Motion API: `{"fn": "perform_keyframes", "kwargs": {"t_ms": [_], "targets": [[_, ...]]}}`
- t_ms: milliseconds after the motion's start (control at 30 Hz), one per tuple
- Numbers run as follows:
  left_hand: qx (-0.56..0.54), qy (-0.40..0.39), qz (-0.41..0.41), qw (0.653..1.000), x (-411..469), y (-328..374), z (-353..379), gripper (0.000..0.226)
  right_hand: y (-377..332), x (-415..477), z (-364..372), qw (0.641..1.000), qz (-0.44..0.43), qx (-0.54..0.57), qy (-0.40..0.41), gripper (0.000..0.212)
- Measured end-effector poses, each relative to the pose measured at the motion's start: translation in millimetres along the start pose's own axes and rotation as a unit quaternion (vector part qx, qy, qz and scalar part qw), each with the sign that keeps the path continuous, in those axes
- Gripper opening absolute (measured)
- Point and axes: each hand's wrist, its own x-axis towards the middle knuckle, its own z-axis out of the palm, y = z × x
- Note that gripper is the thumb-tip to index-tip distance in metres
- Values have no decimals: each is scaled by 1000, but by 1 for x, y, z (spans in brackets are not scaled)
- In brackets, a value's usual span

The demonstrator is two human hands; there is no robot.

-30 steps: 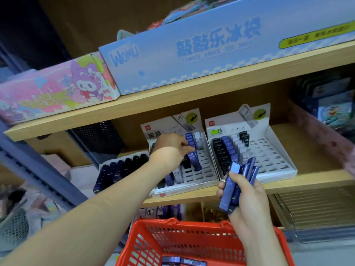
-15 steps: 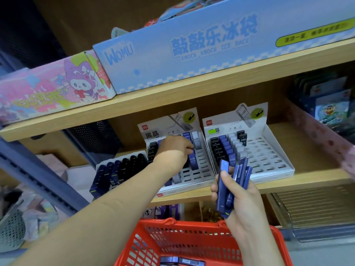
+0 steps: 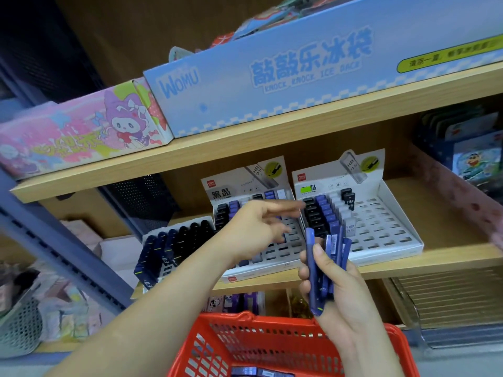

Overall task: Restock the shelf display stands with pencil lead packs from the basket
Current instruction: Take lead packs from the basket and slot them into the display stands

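Two hands: left hand [image 3: 253,229], fingers spread, empty, mid-frame, masking one display stand [image 3: 284,258]; right hand [image 3: 340,289] grips blue pencil lead packs [image 3: 311,268], lower centre.
Basket [image 3: 245,319]: red, bottom edge.
Other display stand [image 3: 386,227]: centre right, partly filled.

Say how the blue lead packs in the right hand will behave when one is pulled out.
Probably stiff: the blue lead packs stand straight, unsupported above the right hand. Likely light, since several sit in one grip. They look smooth and fan apart, so neighbours may slip.
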Motion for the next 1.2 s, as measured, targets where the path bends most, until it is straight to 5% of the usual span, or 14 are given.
{"fn": "perform_keyframes", "kwargs": {"t_ms": [133,433,600,733,933,1200], "targets": [[-89,-59,1,994,-24,8,3,29,1,0,7,997,59,34,-40,27],[-174,164,-51,970,-27,-8,-17,7,1,-3,4,992,55,-55,-99,32],[-178,229,-48,956,-27,-9,-20,7,-2,1,4,980,-22,-197,-14,34],[-136,298,-47,944,-15,-14,-27,19,-8,4,-4,994,-39,-75,76,30],[38,236,-23,971,-4,-21,-13,22,-7,5,-10,996,-17,10,84,28],[253,115,-32,960,6,-17,-11,31,-4,7,-12,997,-21,5,76,27]]}}
